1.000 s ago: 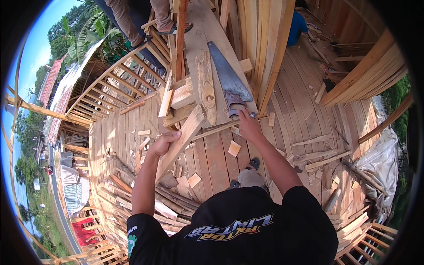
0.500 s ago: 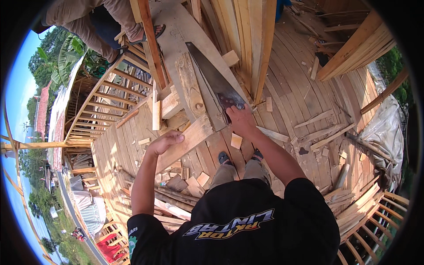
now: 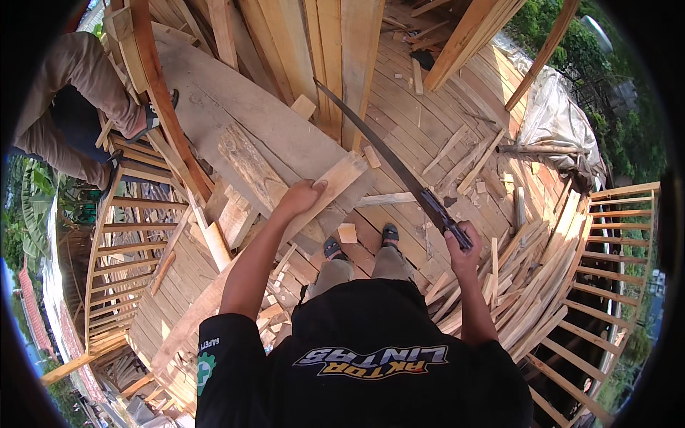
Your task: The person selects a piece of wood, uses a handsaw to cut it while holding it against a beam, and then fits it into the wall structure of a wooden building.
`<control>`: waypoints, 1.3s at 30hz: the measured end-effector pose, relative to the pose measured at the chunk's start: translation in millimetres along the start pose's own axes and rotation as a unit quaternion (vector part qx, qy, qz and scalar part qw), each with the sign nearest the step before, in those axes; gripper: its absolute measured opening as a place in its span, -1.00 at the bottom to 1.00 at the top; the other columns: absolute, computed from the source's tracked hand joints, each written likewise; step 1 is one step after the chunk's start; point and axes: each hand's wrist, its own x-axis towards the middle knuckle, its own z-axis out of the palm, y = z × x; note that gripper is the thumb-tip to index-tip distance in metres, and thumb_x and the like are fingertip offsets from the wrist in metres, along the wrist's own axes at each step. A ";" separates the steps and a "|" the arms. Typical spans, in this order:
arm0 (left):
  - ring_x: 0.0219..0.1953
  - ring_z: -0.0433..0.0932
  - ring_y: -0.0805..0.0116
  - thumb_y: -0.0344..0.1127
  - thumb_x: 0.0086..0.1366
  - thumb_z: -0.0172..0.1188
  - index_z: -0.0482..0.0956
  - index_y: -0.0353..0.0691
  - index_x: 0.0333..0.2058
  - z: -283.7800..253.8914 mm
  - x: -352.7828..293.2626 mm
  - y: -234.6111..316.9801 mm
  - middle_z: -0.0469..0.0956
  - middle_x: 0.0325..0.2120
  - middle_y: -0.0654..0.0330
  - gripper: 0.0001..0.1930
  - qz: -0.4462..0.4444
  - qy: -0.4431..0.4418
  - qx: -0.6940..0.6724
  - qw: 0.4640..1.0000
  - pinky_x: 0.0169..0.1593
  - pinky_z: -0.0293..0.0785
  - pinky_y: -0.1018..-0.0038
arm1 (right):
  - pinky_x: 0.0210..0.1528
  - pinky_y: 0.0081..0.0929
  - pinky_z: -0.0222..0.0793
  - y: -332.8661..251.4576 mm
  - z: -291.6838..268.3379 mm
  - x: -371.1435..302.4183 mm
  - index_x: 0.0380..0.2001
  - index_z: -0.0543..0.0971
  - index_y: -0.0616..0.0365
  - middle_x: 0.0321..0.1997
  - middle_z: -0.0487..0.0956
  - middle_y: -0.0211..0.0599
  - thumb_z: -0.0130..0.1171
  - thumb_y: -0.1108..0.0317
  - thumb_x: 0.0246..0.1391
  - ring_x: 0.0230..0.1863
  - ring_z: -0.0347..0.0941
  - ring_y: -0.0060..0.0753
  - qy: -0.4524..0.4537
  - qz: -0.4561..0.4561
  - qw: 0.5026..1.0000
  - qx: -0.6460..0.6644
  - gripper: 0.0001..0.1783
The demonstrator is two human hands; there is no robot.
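My right hand [image 3: 465, 248] is wrapped round the dark handle of a handsaw [image 3: 385, 148], out to my right. The saw's long blade slants up and leftward, its tip in front of upright boards. My left hand [image 3: 302, 197] grips a long wooden plank [image 3: 338, 175] near its far end. That plank runs back under my left forearm toward the lower left. It lies across a wide dusty board [image 3: 235, 96]. Beyond my left hand, a short rough-edged wood piece [image 3: 250, 165] rests on the same board.
Tall upright boards [image 3: 353, 71] stand ahead. Another person's leg [image 3: 85, 71] is at the upper left. Loose offcuts [image 3: 347, 233] and a heap of wood strips [image 3: 531, 264] lie on the plank floor. Slatted wooden railings [image 3: 606, 267] flank both sides; a pale tarp [image 3: 553, 121] lies at right.
My right hand has lifted the saw off the board and swung it right. My left hand has moved forward onto the plank and taken hold. The view has turned rightward.
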 end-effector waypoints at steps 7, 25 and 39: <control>0.03 0.45 -0.15 0.09 0.29 -0.07 0.51 -0.45 -0.05 28.2 45.5 18.5 0.49 -0.08 -0.27 -0.38 0.051 -0.023 0.059 0.997 0.12 0.30 0.20 | -0.55 -0.64 0.09 -1.2 -22.1 -88.5 -0.58 0.39 0.18 -0.68 0.31 -0.54 0.26 0.37 0.00 -0.60 0.15 -0.72 0.087 0.086 0.992 -0.031 -0.75; -0.12 0.47 -0.08 0.17 0.23 0.02 0.36 -0.24 0.08 65.2 41.0 69.3 0.53 -0.22 -0.04 -0.36 0.220 0.133 0.269 0.928 -0.05 0.35 0.08 | -0.57 -0.47 0.15 2.7 -36.4 -141.9 -0.62 0.38 0.17 -0.69 0.33 -0.36 0.24 0.40 0.02 -0.65 0.26 -0.48 0.038 0.044 0.994 -0.091 -0.74; 0.10 0.25 0.15 0.04 0.16 0.17 0.30 -0.32 0.11 106.5 40.2 48.3 0.35 -0.01 0.07 -0.33 0.384 0.126 0.326 0.855 0.10 0.16 0.25 | -0.61 -0.40 0.09 21.4 8.9 -183.5 -0.64 0.30 0.18 -0.75 0.19 -0.30 0.24 0.35 0.03 -0.71 0.11 -0.45 -0.020 0.180 0.981 -0.074 -0.66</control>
